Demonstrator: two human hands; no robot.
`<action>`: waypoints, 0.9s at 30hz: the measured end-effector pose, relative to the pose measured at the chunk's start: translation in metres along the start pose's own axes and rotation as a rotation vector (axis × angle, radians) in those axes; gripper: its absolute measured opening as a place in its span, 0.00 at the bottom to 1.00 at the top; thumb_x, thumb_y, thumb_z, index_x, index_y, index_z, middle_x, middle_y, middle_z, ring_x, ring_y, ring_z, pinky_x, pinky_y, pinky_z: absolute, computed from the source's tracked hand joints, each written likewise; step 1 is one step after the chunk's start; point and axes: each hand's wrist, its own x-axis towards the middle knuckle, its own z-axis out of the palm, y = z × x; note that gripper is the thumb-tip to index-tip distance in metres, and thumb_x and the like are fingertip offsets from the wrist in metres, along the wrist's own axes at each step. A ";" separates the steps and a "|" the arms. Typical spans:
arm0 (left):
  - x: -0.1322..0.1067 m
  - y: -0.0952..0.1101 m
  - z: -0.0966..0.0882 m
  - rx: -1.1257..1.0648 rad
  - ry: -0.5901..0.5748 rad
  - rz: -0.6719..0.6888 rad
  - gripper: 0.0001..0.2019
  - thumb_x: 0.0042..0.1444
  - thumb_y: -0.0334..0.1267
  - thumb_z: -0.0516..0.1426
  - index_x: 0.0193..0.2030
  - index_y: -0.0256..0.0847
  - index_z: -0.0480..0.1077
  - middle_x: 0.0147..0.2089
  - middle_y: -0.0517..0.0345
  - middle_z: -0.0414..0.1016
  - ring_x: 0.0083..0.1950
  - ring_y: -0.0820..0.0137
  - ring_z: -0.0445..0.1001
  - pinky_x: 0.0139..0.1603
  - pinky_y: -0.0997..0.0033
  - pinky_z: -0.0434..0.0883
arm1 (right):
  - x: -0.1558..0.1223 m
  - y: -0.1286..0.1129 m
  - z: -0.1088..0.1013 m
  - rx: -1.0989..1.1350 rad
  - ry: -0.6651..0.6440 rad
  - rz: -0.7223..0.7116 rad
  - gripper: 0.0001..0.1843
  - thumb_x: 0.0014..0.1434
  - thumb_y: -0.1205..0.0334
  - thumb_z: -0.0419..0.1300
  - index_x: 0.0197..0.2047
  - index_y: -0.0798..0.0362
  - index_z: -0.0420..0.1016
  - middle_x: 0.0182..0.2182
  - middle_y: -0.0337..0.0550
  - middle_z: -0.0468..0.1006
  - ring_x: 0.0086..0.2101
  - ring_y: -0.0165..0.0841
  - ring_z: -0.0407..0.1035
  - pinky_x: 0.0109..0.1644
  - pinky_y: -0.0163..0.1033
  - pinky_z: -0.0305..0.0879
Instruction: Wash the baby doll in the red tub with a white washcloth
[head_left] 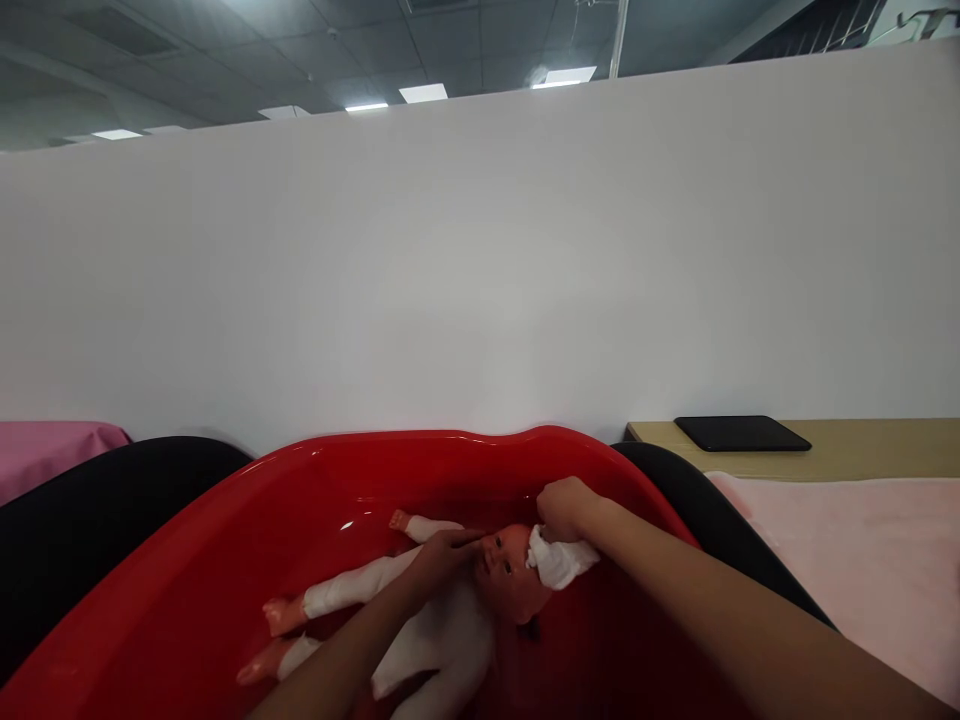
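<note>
Baby doll (442, 640) is laid on its back inside a red plastic baby tub (420, 442), long axis running across the tub, head toward the person's right, feet toward the left. Hands are apart, both placed at the head: left hand (442, 563) is laid open over the cheek and chin, seemingly so the head is steadied; right hand (566, 508) is closed on a white cloth (561, 560), which is pressed against the side of the head. Black tablet (741, 433) is set on a wooden surface, behind a pink towel (840, 560).
</note>
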 end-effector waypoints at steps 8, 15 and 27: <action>-0.004 0.010 0.001 0.004 -0.019 0.072 0.18 0.60 0.55 0.59 0.45 0.47 0.84 0.52 0.50 0.87 0.55 0.52 0.81 0.60 0.56 0.75 | -0.003 -0.013 -0.002 0.387 -0.229 -0.260 0.08 0.57 0.56 0.64 0.36 0.48 0.84 0.31 0.36 0.83 0.37 0.37 0.79 0.40 0.38 0.69; -0.047 0.051 0.007 0.444 0.211 0.288 0.12 0.65 0.50 0.57 0.47 0.51 0.79 0.53 0.48 0.82 0.55 0.52 0.78 0.59 0.53 0.75 | -0.006 -0.004 -0.007 0.582 -0.040 -0.252 0.08 0.53 0.58 0.61 0.27 0.50 0.78 0.25 0.36 0.78 0.32 0.36 0.74 0.38 0.39 0.66; -0.072 0.015 0.057 1.015 -0.174 0.727 0.28 0.70 0.28 0.50 0.69 0.56 0.76 0.62 0.52 0.83 0.66 0.48 0.78 0.72 0.46 0.70 | 0.001 -0.020 0.002 0.434 0.290 -0.246 0.15 0.66 0.52 0.59 0.44 0.48 0.85 0.45 0.43 0.85 0.43 0.40 0.76 0.44 0.41 0.67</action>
